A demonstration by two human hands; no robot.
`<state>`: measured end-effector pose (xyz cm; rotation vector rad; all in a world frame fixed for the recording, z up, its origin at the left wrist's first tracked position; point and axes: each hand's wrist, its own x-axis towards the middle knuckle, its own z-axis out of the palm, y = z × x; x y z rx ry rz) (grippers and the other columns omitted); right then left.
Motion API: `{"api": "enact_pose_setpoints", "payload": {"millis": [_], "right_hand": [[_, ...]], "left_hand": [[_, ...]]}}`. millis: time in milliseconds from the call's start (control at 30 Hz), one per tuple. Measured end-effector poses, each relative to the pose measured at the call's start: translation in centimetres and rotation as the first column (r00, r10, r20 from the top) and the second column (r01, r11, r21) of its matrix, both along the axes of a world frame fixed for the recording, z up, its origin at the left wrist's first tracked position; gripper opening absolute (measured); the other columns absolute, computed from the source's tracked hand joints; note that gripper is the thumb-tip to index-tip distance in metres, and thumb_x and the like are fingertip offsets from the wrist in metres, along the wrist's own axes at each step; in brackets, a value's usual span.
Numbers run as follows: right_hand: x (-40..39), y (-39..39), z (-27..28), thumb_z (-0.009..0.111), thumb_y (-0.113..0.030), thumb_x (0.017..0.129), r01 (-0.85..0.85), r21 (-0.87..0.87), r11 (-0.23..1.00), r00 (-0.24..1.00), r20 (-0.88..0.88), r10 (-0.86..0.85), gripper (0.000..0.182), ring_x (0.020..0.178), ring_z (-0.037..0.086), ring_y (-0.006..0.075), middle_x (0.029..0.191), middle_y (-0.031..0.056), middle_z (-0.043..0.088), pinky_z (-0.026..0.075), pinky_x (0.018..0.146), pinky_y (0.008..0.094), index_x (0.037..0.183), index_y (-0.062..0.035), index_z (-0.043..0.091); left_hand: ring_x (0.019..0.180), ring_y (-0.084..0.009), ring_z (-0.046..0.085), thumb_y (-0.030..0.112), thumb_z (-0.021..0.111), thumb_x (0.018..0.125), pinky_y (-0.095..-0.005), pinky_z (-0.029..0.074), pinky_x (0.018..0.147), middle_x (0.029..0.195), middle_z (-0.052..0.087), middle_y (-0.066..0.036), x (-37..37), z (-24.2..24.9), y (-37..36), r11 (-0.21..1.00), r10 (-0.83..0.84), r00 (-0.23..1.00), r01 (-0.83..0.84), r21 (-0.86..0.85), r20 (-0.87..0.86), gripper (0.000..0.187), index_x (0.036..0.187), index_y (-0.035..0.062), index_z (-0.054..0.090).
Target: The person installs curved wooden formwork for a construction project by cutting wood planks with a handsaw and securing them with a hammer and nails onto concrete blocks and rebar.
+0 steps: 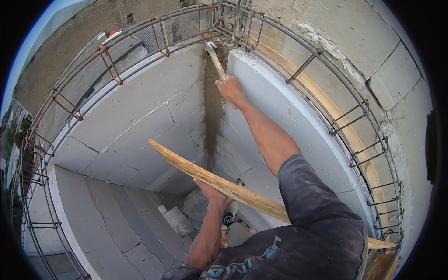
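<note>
My right hand [231,91] is wrapped round the light wooden handle of a claw hammer [216,62], out at arm's length near the wall corner. The hammer's metal head points up and away, close to the steel bars at the top of the corner. Lower down, my left hand [210,190] grips a long wooden board [242,195] from beneath. The board slants from upper left to lower right and passes under my right upper arm. Part of its length is hidden behind my sleeve.
Grey block walls [135,116] meet in a dark, rough corner gap [211,116]. Tied rebar cages [112,65] run along both wall tops. A timber strip [322,102] lies behind the right-hand cage. Far below are my shoe [228,218] and a loose block [178,221].
</note>
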<state>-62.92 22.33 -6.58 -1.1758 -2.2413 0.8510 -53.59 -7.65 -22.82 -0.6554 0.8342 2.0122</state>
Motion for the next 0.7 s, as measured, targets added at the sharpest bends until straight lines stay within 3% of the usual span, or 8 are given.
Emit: {"api": "enact_pose_setpoints", "payload": {"millis": [33, 133, 233, 267, 333, 433, 533, 700], "right_hand": [[-0.5, -0.5, 0.9, 0.062, -0.033, 0.092, -0.016, -0.066, 0.998, 1.0, 0.011, 0.017, 0.046, 0.103, 0.063, 0.047, 0.107, 0.0301, 0.066, 0.05, 0.092, 0.0511, 0.118, 0.0049, 0.058], [-0.3, -1.4, -1.8, 0.062, -0.031, 0.092, 0.026, 0.162, 0.986, 0.993, -0.115, -0.007, 0.044, 0.106, 0.063, 0.0467, 0.109, 0.0306, 0.066, 0.051, 0.092, 0.0502, 0.117, 0.005, 0.058], [0.1, -1.1, -2.7, 0.063, -0.03, 0.092, 0.07, 0.196, 0.978, 0.996, -0.076, -0.056, 0.043, 0.096, 0.067, 0.0451, 0.102, 0.0289, 0.068, 0.053, 0.085, 0.0482, 0.117, 0.0052, 0.058], [0.2, -1.1, -2.7, 0.064, -0.029, 0.092, 0.034, 0.069, 0.997, 0.997, -0.07, -0.029, 0.041, 0.087, 0.067, 0.0414, 0.096, 0.0255, 0.068, 0.054, 0.078, 0.0469, 0.115, 0.0041, 0.059], [0.7, -2.3, 1.6, 0.064, -0.028, 0.092, -0.042, -0.162, 0.986, 0.997, -0.07, 0.031, 0.035, 0.068, 0.068, 0.0339, 0.083, 0.0188, 0.069, 0.054, 0.064, 0.0442, 0.111, 0.002, 0.059], [2.8, -4.9, 6.0, 0.065, -0.027, 0.093, -0.113, -0.268, 0.957, 0.97, -0.237, 0.049, 0.029, 0.047, 0.055, 0.0187, 0.067, 0.006, 0.058, 0.046, 0.046, 0.0369, 0.102, -0.0012, 0.057], [5.7, -6.6, 12.5, 0.066, -0.027, 0.093, -0.211, -0.193, 0.958, 0.93, -0.341, 0.136, 0.026, 0.044, 0.047, 0.011, 0.063, -0.0002, 0.049, 0.041, 0.041, 0.0305, 0.097, -0.0035, 0.055], [9.5, -5.8, 21.0, 0.068, -0.03, 0.093, -0.261, 0.022, 0.965, 0.933, -0.252, 0.258, 0.034, 0.045, 0.046, 0.0096, 0.059, -0.0005, 0.047, 0.04, 0.041, 0.028, 0.1, 0.0004, 0.055]], "left_hand": [[0.136, -0.0287, 0.036, 0.073, 0.025, 0.097, -0.0435, 0.031, 0.113, 0.152, 0.032, -0.007, 0.0, -0.3, -0.1, 1.0, 0.001, 1.0, -0.001, 0.013, -0.01, 0.079, 0.153, 0.0171, 0.028], [0.134, -0.0276, 0.038, 0.072, 0.024, 0.098, -0.0423, 0.033, 0.111, 0.152, 0.034, -0.006, -0.2, -0.4, -0.3, 1.0, -0.014, 0.998, 0.014, -0.002, -0.061, 0.078, 0.153, 0.0176, 0.029], [0.132, -0.0276, 0.04, 0.072, 0.024, 0.098, -0.0429, 0.036, 0.11, 0.15, 0.035, -0.006, -0.3, -0.3, -0.4, 0.999, -0.028, 0.998, 0.027, -0.018, -0.053, 0.077, 0.152, 0.0177, 0.03], [0.131, -0.0278, 0.041, 0.072, 0.024, 0.098, -0.0433, 0.036, 0.109, 0.15, 0.035, -0.006, -0.3, -0.2, -0.2, 0.999, -0.035, 0.999, 0.034, -0.017, -0.04, 0.076, 0.152, 0.0177, 0.03], [0.129, -0.0278, 0.042, 0.072, 0.025, 0.097, -0.0444, 0.037, 0.108, 0.148, 0.037, -0.006, -0.8, 0.5, 1.0, 0.998, -0.041, 0.999, 0.042, 0.038, -0.032, 0.077, 0.151, 0.0173, 0.032], [0.131, -0.0276, 0.043, 0.075, 0.027, 0.095, -0.0447, 0.038, 0.107, 0.147, 0.039, -0.007, -1.3, 2.1, 3.6, 0.995, -0.046, 0.998, 0.049, 0.083, -0.033, 0.081, 0.15, 0.0153, 0.034], [0.131, -0.0286, 0.045, 0.074, 0.027, 0.096, -0.0449, 0.042, 0.105, 0.148, 0.04, -0.008, -1.6, 6.7, 6.7, 0.989, -0.051, 0.995, 0.062, 0.133, -0.081, 0.082, 0.15, 0.0134, 0.034], [0.126, -0.0321, 0.052, 0.07, 0.026, 0.099, -0.0482, 0.047, 0.102, 0.144, 0.047, -0.01, -2.2, 12.1, 12.9, 0.951, -0.023, 0.989, 0.067, 0.302, -0.149, 0.079, 0.151, 0.0104, 0.034]]}}
